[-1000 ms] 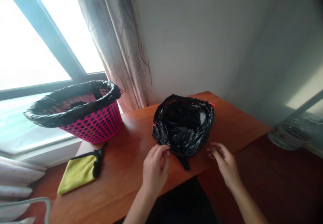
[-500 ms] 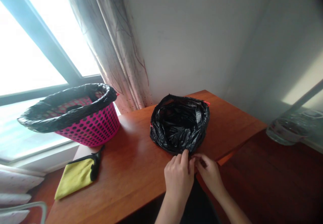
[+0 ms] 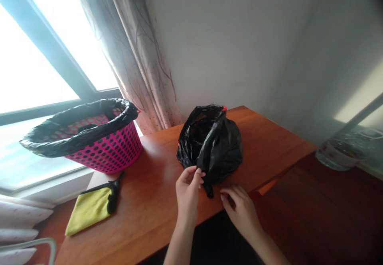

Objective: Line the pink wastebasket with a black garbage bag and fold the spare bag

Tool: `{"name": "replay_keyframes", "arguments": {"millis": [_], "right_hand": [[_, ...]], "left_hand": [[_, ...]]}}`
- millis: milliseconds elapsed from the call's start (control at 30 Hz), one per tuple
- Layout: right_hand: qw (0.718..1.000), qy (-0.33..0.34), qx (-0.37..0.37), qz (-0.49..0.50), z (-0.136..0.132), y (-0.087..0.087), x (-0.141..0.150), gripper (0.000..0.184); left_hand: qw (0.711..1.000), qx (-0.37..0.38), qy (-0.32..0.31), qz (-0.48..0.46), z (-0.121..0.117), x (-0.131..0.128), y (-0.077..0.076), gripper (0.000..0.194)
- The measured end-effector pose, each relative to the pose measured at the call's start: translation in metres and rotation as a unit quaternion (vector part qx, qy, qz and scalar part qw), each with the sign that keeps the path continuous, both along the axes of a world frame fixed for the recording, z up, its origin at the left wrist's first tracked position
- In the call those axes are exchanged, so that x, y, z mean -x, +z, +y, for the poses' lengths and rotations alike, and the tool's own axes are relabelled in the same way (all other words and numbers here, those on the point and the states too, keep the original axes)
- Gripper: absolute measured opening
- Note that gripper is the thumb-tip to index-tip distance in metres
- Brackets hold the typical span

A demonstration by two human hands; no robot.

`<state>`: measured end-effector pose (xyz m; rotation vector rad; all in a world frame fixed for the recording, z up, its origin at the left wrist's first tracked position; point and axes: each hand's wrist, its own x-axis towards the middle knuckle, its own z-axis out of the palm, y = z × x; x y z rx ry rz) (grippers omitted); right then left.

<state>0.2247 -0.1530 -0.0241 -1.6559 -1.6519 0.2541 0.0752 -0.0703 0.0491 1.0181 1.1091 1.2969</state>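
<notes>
A black plastic garbage bag (image 3: 223, 149) sits on the wooden table, its mouth tilted toward the left and a bit of red showing at its top edge. My left hand (image 3: 189, 183) pinches the near part of the bag's rim between thumb and fingers. A short twisted tail of black plastic hangs below that grip. Just right of the tail, my right hand (image 3: 239, 207) is at the table's near edge, apart from the bag. Its fingers are loosely curled, thumb a little away from them, and nothing shows in them.
On the left of the wooden table (image 3: 155, 205) stands a pink perforated basket (image 3: 119, 149) lined with black plastic. A folded yellow cloth item with black trim (image 3: 89, 209) lies in front of it. A large clear bottle (image 3: 341, 151) is on the floor at right.
My left hand has moved left with the rim, pulling the bag's near side over so its mouth narrows and turns left. My right hand has come away from the bag.
</notes>
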Motion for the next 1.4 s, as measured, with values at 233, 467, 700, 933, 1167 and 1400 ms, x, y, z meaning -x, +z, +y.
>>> {"name": "replay_keyframes", "arguments": {"millis": [233,467,700,933,1167,1400], "right_hand": [[0.999,0.011,0.012,-0.028,0.002,0.007,0.012,0.017],[1.0,0.025,-0.004,0.005,0.012,0.003,0.015,0.024],[0.951,-0.004,0.054,0.305,0.013,0.012,-0.005,0.024],[0.914,-0.073,0.087,0.39,0.014,0.017,-0.015,0.044],[0.88,-0.106,0.055,0.46,0.024,0.011,-0.021,0.038],[0.833,-0.145,0.05,0.531,0.028,0.014,-0.044,0.045]], "left_hand": [[0.978,0.087,0.036,-0.186,0.002,0.006,0.005,0.037],[0.964,0.104,0.04,-0.243,0.001,0.014,0.008,0.033],[0.963,0.08,0.07,-0.247,0.005,0.044,0.008,0.033],[0.975,0.038,0.161,-0.148,0.003,0.082,0.008,0.037],[0.968,0.049,0.189,-0.157,0.003,0.106,0.006,0.039],[0.967,0.055,0.198,-0.152,0.002,0.121,0.003,0.042]]}}
